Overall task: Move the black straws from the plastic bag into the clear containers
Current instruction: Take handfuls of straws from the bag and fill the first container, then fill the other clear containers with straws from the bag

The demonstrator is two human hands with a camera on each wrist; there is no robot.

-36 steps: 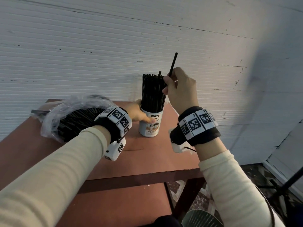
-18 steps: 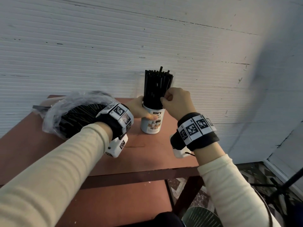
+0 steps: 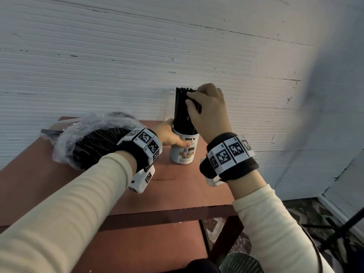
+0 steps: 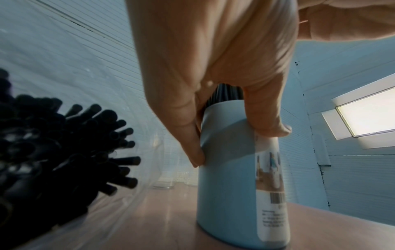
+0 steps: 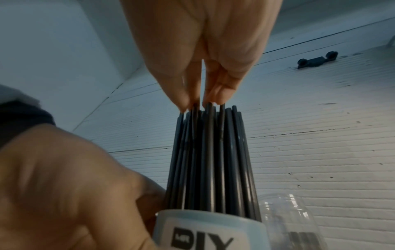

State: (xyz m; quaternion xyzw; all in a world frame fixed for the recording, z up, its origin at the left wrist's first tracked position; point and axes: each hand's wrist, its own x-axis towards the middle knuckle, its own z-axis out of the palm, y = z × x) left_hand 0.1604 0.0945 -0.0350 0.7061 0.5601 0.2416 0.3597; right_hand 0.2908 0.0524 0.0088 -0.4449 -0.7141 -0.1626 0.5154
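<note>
Nearest me, my left hand (image 3: 169, 134) wraps the labelled container (image 3: 184, 148), thumb across the front and fingers round the back, holding it upright on the red-brown table (image 3: 187, 186). The container's wall is hidden by its label; I can't tell from here whether it is clear underneath.

Just above, my right hand (image 3: 208, 109) is over the standing bundle of black straws (image 3: 181, 111). My fingertips (image 5: 211, 96) are bunched on the straw tops, thumb one side and fingers the other. Whether I'm pinching a few or just tapping them level, the blur won't let me say.

To do this well, I think: keep the left grip firm and low so the container can't tip, press straight down, and even out the tall ones without splaying the bundle.

Further left, the plastic bag (image 3: 78, 133) lies on its side, a good many straws inside, open ends facing my wrist. So there's plenty left to move.

Beyond, against the white wall (image 3: 137, 66), clear glass containers (image 4: 164, 181) are waiting.
</note>
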